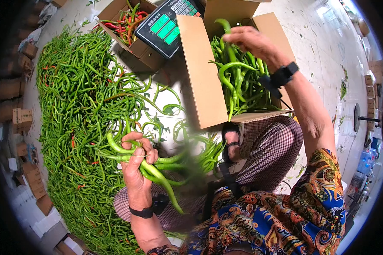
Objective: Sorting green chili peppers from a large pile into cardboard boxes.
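Observation:
Several long green chili peppers (161, 177) are gripped in my left hand (138, 159), raised beside the large heap of green chilies (83, 121) on the floor. My right hand (253, 43) is over an open cardboard box (199, 73), with a green chili pepper (223, 25) at its fingertips. Inside that box lie many green peppers (239, 76), some pointing over its near edge. A few red chilies show among the heap. A black strap device is on each wrist.
Beyond the heap, a second cardboard box (146, 57) holds red and green chilies (127, 27). A digital scale display (167, 28) with lit green panels stands against it. Loose chilies (209, 156) lie by my foot (232, 143). Cartons (22, 119) line the left side.

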Available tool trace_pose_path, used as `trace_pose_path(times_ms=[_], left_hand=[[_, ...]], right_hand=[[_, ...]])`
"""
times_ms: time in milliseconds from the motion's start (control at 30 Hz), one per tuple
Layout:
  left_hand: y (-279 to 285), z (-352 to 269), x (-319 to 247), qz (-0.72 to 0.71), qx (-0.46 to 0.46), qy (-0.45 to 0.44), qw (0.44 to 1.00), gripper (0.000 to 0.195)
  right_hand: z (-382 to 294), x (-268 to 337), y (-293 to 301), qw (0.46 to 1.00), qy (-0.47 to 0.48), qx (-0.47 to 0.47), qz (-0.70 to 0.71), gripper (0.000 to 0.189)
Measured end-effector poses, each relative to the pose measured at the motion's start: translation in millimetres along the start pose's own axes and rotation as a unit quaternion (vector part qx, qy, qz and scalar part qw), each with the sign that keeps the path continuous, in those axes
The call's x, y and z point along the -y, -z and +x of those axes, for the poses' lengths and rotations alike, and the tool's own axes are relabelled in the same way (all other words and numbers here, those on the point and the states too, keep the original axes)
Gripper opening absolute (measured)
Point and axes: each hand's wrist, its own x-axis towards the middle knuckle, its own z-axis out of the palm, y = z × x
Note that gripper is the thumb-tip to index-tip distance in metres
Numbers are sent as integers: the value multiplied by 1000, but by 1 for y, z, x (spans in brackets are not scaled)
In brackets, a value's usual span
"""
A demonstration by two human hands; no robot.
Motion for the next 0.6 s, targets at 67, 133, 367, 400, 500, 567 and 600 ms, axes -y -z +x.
trace_pose_path(times_ms=[67,133,367,400,500,567,600], left_hand=[[3,-2,1,5,0,9,1000,39],[3,-2,4,8,-10,17,1000,40],[-3,4,10,17,-3,31,999,38],[-2,5,11,23,-5,29,999,38],[0,6,13,36,-22,30,999,39],[0,6,12,34,-17,37,999,39],[-1,6,12,36,-18,38,998,39]], right_hand=[[-3,10,18,998,-33,12,-46,33],[-20,19,11,996,-31,10,-86,37],[-7,-20,25,995,-76,12,65,26],[-1,-24,22,990,-76,-18,117,28],[-6,-7,0,983,-60,-106,137,48],[-8,-7,-2,944,82,-14,-320,61],[-11,-10,-4,921,59,75,-377,64]])
